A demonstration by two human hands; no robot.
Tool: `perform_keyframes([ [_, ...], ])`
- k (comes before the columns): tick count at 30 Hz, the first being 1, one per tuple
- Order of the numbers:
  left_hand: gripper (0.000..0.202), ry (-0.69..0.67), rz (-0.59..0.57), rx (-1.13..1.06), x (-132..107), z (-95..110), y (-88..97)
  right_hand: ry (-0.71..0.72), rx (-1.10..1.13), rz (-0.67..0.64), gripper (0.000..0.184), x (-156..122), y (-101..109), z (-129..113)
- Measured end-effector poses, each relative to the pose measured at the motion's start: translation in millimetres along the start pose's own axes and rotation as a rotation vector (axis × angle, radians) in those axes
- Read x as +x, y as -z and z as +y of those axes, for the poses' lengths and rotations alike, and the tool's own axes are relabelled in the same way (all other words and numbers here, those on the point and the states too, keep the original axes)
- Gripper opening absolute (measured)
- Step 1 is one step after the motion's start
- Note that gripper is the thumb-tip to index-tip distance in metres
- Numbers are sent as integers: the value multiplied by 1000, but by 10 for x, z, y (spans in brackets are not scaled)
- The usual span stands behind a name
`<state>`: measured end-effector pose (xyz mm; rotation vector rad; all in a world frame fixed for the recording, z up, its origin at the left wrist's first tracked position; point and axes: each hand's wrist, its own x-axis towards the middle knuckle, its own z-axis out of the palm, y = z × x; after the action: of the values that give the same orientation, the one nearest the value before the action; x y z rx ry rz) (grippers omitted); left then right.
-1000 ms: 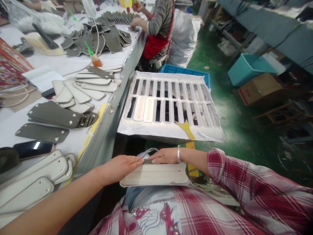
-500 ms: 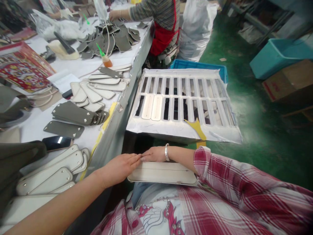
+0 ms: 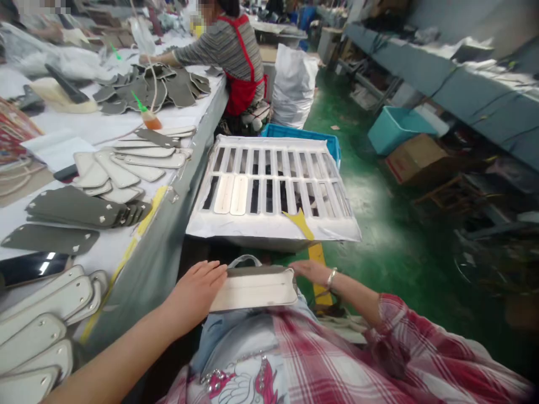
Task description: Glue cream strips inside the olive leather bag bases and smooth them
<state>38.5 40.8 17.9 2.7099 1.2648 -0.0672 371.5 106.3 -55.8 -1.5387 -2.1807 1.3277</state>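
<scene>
A cream panel (image 3: 255, 287) with a grey upper edge lies across my lap, its far side tipped up. My left hand (image 3: 197, 292) grips its left end, fingers curled over the top edge. My right hand (image 3: 312, 271), with a bracelet at the wrist, holds the right end, its fingertips partly hidden behind the panel. A thin loop (image 3: 244, 260) shows just beyond the panel.
Ahead stands a white slotted rack (image 3: 273, 227) holding two cream strips (image 3: 231, 194) and a yellow scrap (image 3: 300, 221). The table (image 3: 138, 264) at left carries cream pieces (image 3: 46, 306), grey pieces (image 3: 76, 206), a phone (image 3: 29, 267) and a glue bottle (image 3: 147, 115). A person in a red apron (image 3: 238, 62) works farther along.
The panel has gone from lying flat under both palms to being gripped at its ends and tipped up. My hands moved apart, the right one sliding to the right end.
</scene>
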Motion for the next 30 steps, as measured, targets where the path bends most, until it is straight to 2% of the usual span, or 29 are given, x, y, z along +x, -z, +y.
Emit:
perform_keyframes([
  [2,32,-23,45,-159,114,240,6,-26,6,83,22,-242,55,1],
  [4,28,-47,56,-304,215,500,11,2,17,180,25,-508,31,-128],
  [6,23,-39,54,-370,280,717,-9,76,1,272,24,-754,-87,-329],
  [8,18,-9,67,-360,305,849,-58,148,-47,318,23,-932,-273,-512],
  [11,14,6,101,-318,289,914,-148,193,-120,336,22,-1035,-553,-635],
  [14,16,16,131,-305,261,931,-194,178,-170,395,28,-1019,-713,-627],
  [19,17,90,135,-264,285,1027,-151,181,-303,462,32,-990,-747,-651],
  [25,12,193,141,-113,358,1154,-79,142,-434,488,25,-972,-770,-741],
  [30,15,254,68,-64,404,1171,-65,41,-304,532,12,-953,-802,-752],
])
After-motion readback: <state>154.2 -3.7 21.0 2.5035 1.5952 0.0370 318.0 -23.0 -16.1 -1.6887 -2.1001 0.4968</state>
